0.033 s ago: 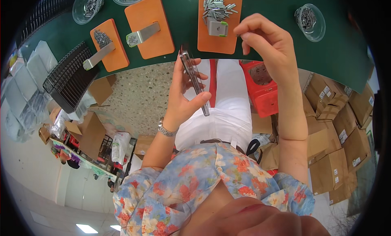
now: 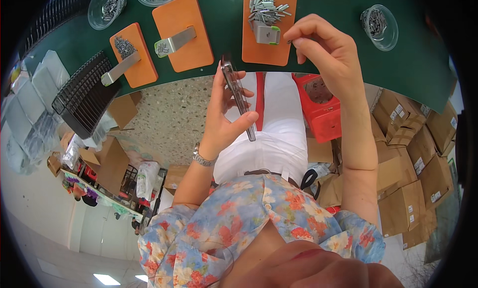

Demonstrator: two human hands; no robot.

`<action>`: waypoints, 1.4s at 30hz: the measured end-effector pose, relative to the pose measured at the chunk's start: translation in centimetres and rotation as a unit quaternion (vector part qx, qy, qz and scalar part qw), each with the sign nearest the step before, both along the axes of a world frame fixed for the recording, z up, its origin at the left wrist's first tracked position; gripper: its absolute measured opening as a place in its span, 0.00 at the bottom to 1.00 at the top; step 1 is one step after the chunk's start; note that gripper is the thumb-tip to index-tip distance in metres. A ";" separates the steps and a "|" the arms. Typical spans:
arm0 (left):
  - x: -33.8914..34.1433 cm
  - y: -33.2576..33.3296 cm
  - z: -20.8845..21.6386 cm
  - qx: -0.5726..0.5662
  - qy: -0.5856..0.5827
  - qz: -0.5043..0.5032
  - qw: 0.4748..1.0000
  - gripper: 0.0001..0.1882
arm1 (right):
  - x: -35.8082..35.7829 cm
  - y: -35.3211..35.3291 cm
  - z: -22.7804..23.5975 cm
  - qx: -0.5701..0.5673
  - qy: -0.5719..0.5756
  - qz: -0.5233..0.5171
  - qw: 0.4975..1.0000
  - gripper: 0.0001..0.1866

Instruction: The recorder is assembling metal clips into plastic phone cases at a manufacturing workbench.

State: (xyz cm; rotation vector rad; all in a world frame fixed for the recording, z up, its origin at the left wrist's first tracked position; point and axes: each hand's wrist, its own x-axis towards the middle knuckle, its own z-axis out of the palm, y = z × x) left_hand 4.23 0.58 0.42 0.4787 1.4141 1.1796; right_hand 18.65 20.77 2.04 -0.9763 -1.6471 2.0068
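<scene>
My left hand (image 2: 219, 126) is closed around a smartphone (image 2: 237, 96) in a clear case, held tilted below the table's near edge, its screen hardly visible. My right hand (image 2: 326, 49) hovers by the right edge of an orange board (image 2: 271, 54). Its thumb and forefinger pinch a tiny dark thing (image 2: 289, 41), too small to name. On that board stands a bent metal clip (image 2: 262, 33) with a green edge, and behind it lies a pile of small silvery metal pieces (image 2: 267, 10).
Two more orange boards (image 2: 202, 49) (image 2: 144, 71) bear metal strips and small parts. Clear bowls of metal bits (image 2: 391, 37) (image 2: 102, 19) stand on the green table (image 2: 328, 4). A black rack (image 2: 82, 96) is left; a red stool (image 2: 323, 121) and cardboard boxes (image 2: 398, 163) are below right.
My right hand has shifted very slightly left, toward the metal clip. The left hand and the phone look the same.
</scene>
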 end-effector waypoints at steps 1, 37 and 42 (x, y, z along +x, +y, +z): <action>-0.1 0.1 0.1 -0.010 0.003 -0.010 1.000 0.54 | -0.4 0.3 0.4 0.045 -0.027 0.023 0.998 0.07; 4.0 5.5 -0.7 0.004 -0.080 -0.167 0.983 0.46 | 2.2 -1.2 -3.0 0.123 0.028 -0.198 0.972 0.11; 3.4 7.0 -0.8 0.040 -0.026 -0.074 0.996 0.42 | -4.4 1.5 0.8 0.083 0.008 -0.116 0.990 0.14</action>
